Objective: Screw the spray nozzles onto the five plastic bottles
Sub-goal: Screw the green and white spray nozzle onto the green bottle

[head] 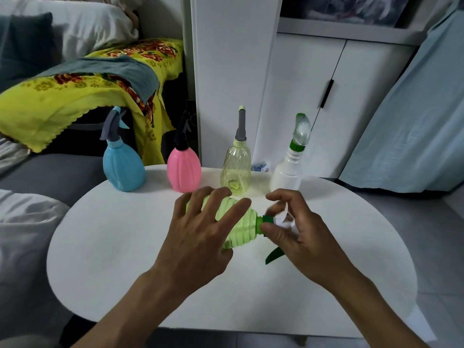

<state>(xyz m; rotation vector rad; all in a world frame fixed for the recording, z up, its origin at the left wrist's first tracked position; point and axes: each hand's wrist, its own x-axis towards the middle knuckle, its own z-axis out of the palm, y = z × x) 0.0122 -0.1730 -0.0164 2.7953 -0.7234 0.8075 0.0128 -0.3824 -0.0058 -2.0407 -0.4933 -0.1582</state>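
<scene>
Green ribbed bottle lies sideways, left hand loosely holding, right hand pinching its nozzle

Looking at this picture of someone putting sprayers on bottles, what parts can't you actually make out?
Head view only:
- Nozzle on the green bottle: mostly hidden by the right hand; how far its collar is screwed on is unclear.
- Green bottle's base: covered by the left hand.
- Pink bottle: its dark sprayer blends into the dark background.
- Table: near edge hidden by the forearms.
</scene>
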